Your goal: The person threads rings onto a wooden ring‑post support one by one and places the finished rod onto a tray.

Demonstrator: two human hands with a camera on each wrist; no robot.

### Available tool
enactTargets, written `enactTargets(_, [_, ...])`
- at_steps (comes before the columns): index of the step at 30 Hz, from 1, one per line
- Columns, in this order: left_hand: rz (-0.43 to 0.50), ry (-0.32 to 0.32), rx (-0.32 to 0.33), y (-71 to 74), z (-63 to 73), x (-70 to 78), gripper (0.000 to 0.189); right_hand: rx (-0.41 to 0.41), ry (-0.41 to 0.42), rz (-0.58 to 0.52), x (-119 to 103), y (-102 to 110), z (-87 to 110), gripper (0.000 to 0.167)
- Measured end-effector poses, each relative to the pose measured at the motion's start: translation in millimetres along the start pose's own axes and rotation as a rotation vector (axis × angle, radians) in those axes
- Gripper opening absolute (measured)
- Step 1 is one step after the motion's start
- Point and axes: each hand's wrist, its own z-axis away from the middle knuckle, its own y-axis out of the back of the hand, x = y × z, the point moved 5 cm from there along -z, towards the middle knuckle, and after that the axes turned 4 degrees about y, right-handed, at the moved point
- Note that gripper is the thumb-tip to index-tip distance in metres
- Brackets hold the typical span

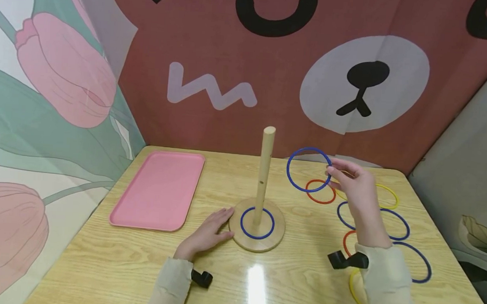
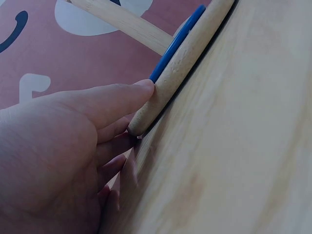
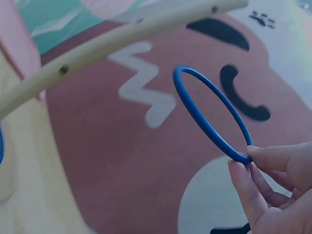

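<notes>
A wooden post (image 1: 265, 167) rises upright from a round wooden base (image 1: 278, 231), and one blue ring (image 1: 257, 237) lies around its foot. My left hand (image 1: 207, 231) touches the left rim of that base, fingers extended and thumb apart; the thumb tip (image 2: 145, 87) rests at the rim's upper edge in the left wrist view. With thumb and fingertips, my right hand (image 1: 358, 184) pinches another blue ring (image 1: 310, 149) by its right side. The ring is held up in the air, right of the post and below its top; the right wrist view shows it tilted.
A pink tray (image 1: 157, 191) lies at the table's left. On the right, partly under my right arm, lie a small red ring (image 1: 321, 202), a yellow ring (image 1: 397, 198), blue rings (image 1: 430, 270), another red ring (image 1: 344, 242) and a yellow one (image 1: 350, 288). A printed cloth (image 1: 211, 131) hangs behind.
</notes>
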Motion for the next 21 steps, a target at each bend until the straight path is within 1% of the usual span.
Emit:
enactTargets(3, [0.001, -0.007, 0.001, 0.4, 0.2, 0.5, 0.069, 0.047, 0.045, -0.112, -17, -2, 2.7, 0.038])
enactTargets(7, [0.004, -0.005, 0.000, 0.4, 0.2, 0.2, 0.069, 0.081, 0.096, -0.256, -37, -5, 7.6, 0.033])
enactTargets(9, [0.003, -0.001, -0.001, 0.3, 0.2, -0.2, 0.070, 0.077, 0.110, -0.338, -46, -7, 9.5, 0.034])
enactTargets(11, [0.008, 0.004, -0.002, 0.2, 0.3, -0.3, 0.070, 0.075, 0.121, -0.386, -53, -9, 11.3, 0.036])
enactTargets(16, [0.020, 0.014, -0.002, 0.2, 0.5, -0.4, 0.070, 0.026, 0.147, -0.512, -69, -17, 14.0, 0.032])
enactTargets(19, [0.025, 0.017, -0.004, 0.6, 0.9, 0.5, 0.070, -0.012, 0.164, -0.557, -77, -24, 15.8, 0.027])
enactTargets(21, [0.028, 0.014, -0.003, 0.9, 0.9, 0.8, 0.069, -0.024, 0.171, -0.555, -81, -30, 17.0, 0.028])
